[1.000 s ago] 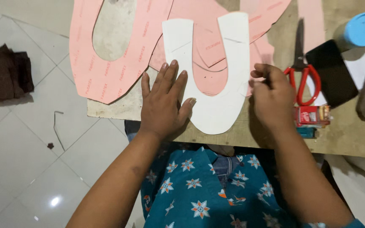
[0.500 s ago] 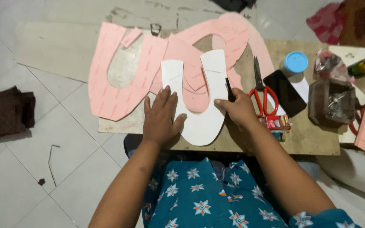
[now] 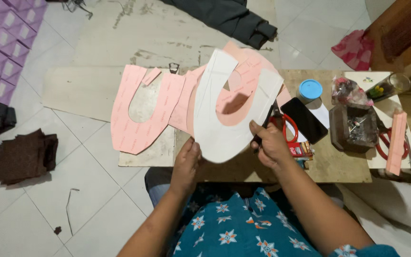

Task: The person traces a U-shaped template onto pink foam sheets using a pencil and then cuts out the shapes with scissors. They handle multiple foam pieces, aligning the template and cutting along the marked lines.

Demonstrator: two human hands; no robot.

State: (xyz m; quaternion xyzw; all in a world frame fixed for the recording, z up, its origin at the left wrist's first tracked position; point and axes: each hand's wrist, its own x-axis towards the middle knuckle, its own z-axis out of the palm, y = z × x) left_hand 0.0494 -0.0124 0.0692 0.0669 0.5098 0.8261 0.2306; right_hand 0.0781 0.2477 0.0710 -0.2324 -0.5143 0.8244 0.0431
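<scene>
Head view, near to far: teal floral-print clothing (image 3: 243, 228) fills the bottom edge, both forearms reach up from it. Left hand (image 3: 186, 162) pinches the lower left edge of the white U-shaped template (image 3: 220, 128), thumb on top, fingers underneath. Right hand (image 3: 268, 143) grips the template's right arm and also has a dark pen-like tool (image 3: 264, 124) clamped between its fingers; tip not clear. Template is lifted and tilted off the low wooden board (image 3: 338, 166), covering part of the pink cutouts behind it. Red-handled scissors (image 3: 288, 128) lie just beyond the right hand, partly hidden by it, small red box (image 3: 301, 149) touching. Black phone (image 3: 304, 120) next to those, blue-lidded jar (image 3: 310, 89) behind it. Further right: clear bag of small items (image 3: 353, 124), pink strip (image 3: 396, 142). Left on the board: pink U-shaped piece (image 3: 139, 119). Floor left: folded brown cloth (image 3: 24, 156). Far: dark garment (image 3: 229, 18), purple boxes (image 3: 1, 38) top left.
</scene>
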